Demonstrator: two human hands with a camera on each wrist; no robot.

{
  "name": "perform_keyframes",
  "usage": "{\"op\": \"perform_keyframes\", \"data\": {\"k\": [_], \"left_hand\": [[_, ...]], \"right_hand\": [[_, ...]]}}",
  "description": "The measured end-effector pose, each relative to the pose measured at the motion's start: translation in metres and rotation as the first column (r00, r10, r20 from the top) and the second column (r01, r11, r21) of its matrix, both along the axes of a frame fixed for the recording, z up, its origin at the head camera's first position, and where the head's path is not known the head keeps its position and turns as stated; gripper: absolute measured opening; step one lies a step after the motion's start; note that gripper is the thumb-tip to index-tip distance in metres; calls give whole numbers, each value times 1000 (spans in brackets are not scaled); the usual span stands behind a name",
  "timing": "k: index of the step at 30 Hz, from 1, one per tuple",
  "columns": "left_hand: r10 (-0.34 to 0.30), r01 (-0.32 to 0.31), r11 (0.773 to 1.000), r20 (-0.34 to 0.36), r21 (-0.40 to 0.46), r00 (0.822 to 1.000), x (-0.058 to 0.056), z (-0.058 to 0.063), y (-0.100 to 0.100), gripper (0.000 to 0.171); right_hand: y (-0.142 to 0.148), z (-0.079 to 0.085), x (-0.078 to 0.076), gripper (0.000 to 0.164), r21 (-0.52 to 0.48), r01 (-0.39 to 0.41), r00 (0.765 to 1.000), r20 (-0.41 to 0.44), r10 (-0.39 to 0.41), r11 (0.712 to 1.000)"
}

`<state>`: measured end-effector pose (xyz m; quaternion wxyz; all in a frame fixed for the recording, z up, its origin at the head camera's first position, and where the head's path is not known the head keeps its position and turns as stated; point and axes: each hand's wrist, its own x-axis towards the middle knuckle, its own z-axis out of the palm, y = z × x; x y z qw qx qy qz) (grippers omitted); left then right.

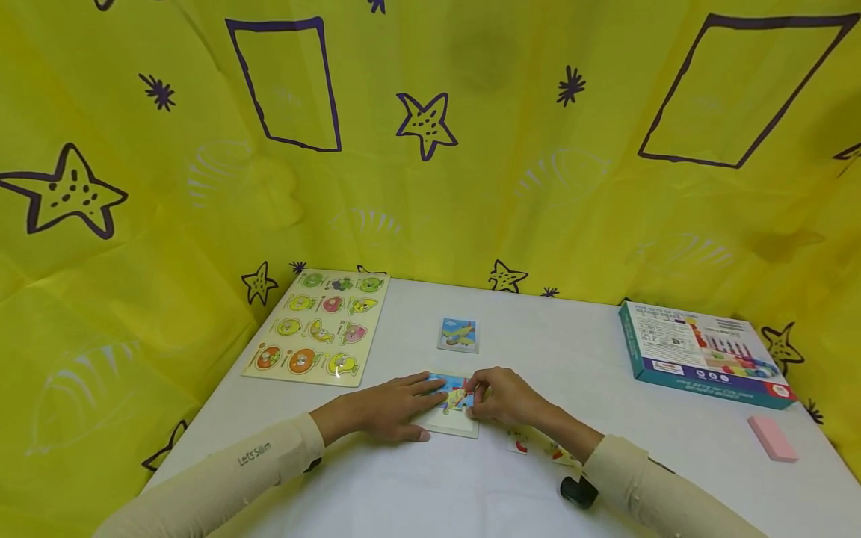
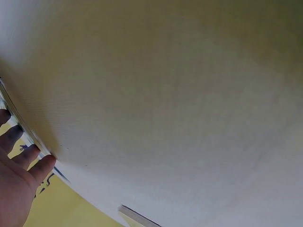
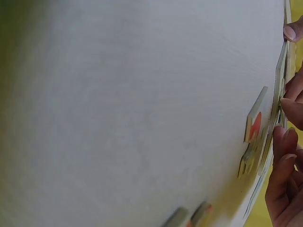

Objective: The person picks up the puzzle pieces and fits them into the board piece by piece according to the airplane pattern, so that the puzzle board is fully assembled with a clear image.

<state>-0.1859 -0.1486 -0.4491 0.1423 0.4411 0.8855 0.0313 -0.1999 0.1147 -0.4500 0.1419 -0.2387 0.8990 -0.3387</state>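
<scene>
A small jigsaw board (image 1: pixel 452 428) lies on the white table, its upper part filled with blue picture pieces and its lower part bare and pale. My left hand (image 1: pixel 390 409) rests flat on its left side, fingers spread over the pieces. At the board's right edge, my right hand (image 1: pixel 506 396) pinches a puzzle piece (image 1: pixel 466 385) with curled fingers and thumb; much of it is hidden. Loose pieces (image 1: pixel 517 442) with red patches lie beneath the right forearm. The right wrist view shows upright-looking loose pieces (image 3: pixel 255 120) near the fingertips of both hands.
A small airplane picture card (image 1: pixel 459 335) lies beyond the board. A fruit peg puzzle (image 1: pixel 315 327) stands back left. To the right are a teal box (image 1: pixel 702 355) and a pink block (image 1: pixel 773 438). A black cylinder (image 1: pixel 578 492) sits by the right cuff. Yellow cloth (image 1: pixel 430 224) hangs behind.
</scene>
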Motion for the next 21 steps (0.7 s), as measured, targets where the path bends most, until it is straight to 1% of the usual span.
{"op": "perform_keyframes", "data": {"k": [7, 13, 21], "left_hand": [[6, -6, 1000, 3, 1, 1000, -1, -2, 0, 70], [6, -6, 1000, 1, -3, 1000, -1, -3, 0, 70], [2, -2, 1000, 1, -7, 1000, 0, -1, 0, 70]], "right_hand": [[-2, 2, 0, 24, 46, 35, 999, -9, -35, 998], [-2, 1, -1, 19, 47, 18, 999, -44, -16, 999], [-2, 1, -1, 18, 44, 13, 998, -59, -10, 999]]}}
